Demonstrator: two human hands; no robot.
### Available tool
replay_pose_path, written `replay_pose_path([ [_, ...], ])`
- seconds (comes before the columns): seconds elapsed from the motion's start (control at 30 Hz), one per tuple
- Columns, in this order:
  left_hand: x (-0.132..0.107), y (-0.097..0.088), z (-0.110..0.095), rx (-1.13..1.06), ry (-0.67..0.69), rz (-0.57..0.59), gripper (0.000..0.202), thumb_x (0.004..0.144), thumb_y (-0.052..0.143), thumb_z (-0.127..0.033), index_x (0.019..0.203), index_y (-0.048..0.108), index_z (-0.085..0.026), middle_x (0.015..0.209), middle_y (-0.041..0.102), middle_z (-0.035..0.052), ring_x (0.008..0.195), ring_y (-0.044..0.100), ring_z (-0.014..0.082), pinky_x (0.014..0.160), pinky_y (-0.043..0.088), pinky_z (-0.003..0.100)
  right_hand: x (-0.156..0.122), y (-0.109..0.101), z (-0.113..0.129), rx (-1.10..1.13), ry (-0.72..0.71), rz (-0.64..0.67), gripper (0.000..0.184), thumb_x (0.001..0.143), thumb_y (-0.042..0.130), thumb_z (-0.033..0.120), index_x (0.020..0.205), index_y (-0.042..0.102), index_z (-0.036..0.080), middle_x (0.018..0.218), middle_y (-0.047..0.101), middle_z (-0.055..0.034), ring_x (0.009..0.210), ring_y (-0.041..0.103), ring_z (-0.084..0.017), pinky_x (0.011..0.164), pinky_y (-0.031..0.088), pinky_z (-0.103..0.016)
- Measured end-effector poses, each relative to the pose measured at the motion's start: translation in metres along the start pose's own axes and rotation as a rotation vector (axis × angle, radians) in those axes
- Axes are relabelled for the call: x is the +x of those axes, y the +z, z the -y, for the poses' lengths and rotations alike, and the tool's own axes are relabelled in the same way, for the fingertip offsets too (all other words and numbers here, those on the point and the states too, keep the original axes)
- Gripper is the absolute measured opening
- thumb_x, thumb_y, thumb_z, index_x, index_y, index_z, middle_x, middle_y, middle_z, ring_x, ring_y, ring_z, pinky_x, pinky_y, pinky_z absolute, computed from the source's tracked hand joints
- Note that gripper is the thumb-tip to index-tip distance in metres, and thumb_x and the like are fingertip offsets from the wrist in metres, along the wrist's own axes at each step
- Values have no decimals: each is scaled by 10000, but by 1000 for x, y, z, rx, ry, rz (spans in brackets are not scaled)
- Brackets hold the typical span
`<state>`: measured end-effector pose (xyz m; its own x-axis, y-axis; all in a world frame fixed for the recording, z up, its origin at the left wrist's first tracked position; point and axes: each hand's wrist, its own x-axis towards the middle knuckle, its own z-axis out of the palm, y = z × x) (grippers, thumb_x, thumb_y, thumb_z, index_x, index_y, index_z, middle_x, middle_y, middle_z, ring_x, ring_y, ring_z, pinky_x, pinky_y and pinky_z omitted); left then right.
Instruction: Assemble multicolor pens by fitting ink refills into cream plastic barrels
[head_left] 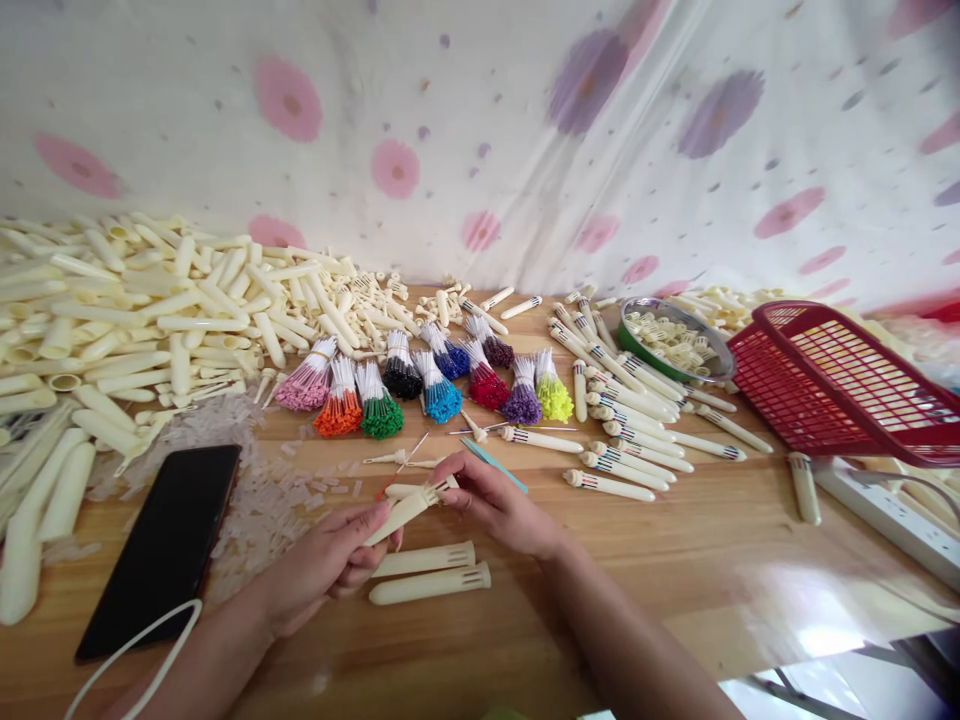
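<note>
A cream plastic pen barrel (405, 513) with slots near its top lies across my left hand (337, 560), whose fingers are wrapped round its lower part. At the slotted end, my right hand (487, 500) pinches the tip of the same barrel. Just below, two more slotted pen barrels (435, 585) lie side by side on the wooden table (600, 600). Beyond my hands stand bundles of coloured pen refills, among them green (381, 410), light blue (439, 392) and yellow (553, 392). A light blue strip (495, 465) lies beside my right fingers.
Loose cream barrels (180, 310) are heaped at the left, above a black phone (161, 550) and scattered clear small tubes (262, 490). Several pens with coloured slots (626, 455) lie right of centre. Behind them are a green-sided bowl (667, 345), a red basket (840, 380) and a white power strip (892, 520).
</note>
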<state>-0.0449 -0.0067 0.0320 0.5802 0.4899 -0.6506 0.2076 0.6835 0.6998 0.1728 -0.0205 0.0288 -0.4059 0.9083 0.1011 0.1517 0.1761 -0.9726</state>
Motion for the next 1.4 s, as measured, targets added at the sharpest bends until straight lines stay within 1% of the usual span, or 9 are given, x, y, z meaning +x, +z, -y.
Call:
replay_pose_path([
  [0.33, 4, 8, 6, 580, 375, -353, 318, 829, 445, -461, 920, 599, -198, 689, 582, -6, 635, 507, 150, 588, 379, 241, 6, 5, -2, -128, 209, -123, 300, 890, 393, 452, 835, 493, 175, 583, 405, 46, 538, 345, -93, 495, 291, -216],
  [0.57, 6, 11, 9, 777, 516, -427, 278, 827, 464, -407, 994, 579, -216, 908, 665, 53, 821, 585, 215, 738, 392, 304, 9, 6, -10, -170, 361, -197, 429, 830, 447, 528, 578, 391, 186, 506, 335, 58, 486, 287, -78, 446, 230, -216],
  [0.73, 5, 9, 0, 328, 159, -158, 412, 784, 435, -578, 768, 548, -182, 514, 374, -71, 428, 301, 80, 430, 246, 200, 3, -2, -2, -65, 98, -49, 305, 829, 530, 444, 989, 493, 187, 818, 523, -13, 687, 457, -114, 588, 380, -223],
  [0.83, 6, 7, -2, 70, -94, 44, 481, 736, 431, -655, 742, 507, -180, 488, 209, -119, 404, 81, 53, 385, 82, 186, 3, -2, 0, -199, 13, -21, 183, 873, 487, 368, 884, 526, 189, 818, 537, -22, 732, 470, -127, 649, 382, -244],
  [0.9, 8, 8, 0, 105, -56, -7, 479, 732, 441, -651, 745, 518, -178, 491, 262, -107, 396, 138, 55, 382, 117, 182, 6, 2, -2, -284, 54, -76, 186, 885, 460, 343, 799, 513, 187, 723, 523, -1, 665, 453, -119, 613, 363, -242],
  [1.1, 8, 15, 5, 697, 508, -388, 247, 780, 516, -443, 851, 614, -228, 782, 629, 34, 734, 539, 196, 674, 386, 287, 11, 11, -11, -295, 307, -240, 282, 895, 387, 398, 703, 433, 197, 575, 434, 43, 530, 382, -103, 494, 300, -222],
  [1.2, 5, 13, -1, 548, 365, -292, 323, 793, 466, -503, 805, 588, -204, 613, 535, -7, 559, 465, 140, 523, 351, 237, 7, 8, -6, -308, 155, -169, 288, 892, 381, 453, 819, 480, 192, 654, 494, 13, 588, 430, -119, 534, 333, -230],
  [1.3, 2, 8, -7, 234, 52, -42, 459, 772, 391, -627, 726, 518, -189, 483, 256, -99, 392, 162, 67, 374, 145, 185, 5, 7, 0, -418, -30, -138, 295, 882, 386, 448, 786, 484, 187, 701, 516, -20, 647, 452, -138, 585, 346, -252],
  [1.4, 3, 9, -5, 257, 72, -23, 467, 761, 405, -638, 722, 524, -188, 490, 288, -92, 391, 189, 66, 371, 181, 180, 8, 10, 2, -440, 80, -186, 362, 888, 347, 417, 603, 383, 196, 552, 403, 23, 540, 372, -111, 513, 289, -241],
])
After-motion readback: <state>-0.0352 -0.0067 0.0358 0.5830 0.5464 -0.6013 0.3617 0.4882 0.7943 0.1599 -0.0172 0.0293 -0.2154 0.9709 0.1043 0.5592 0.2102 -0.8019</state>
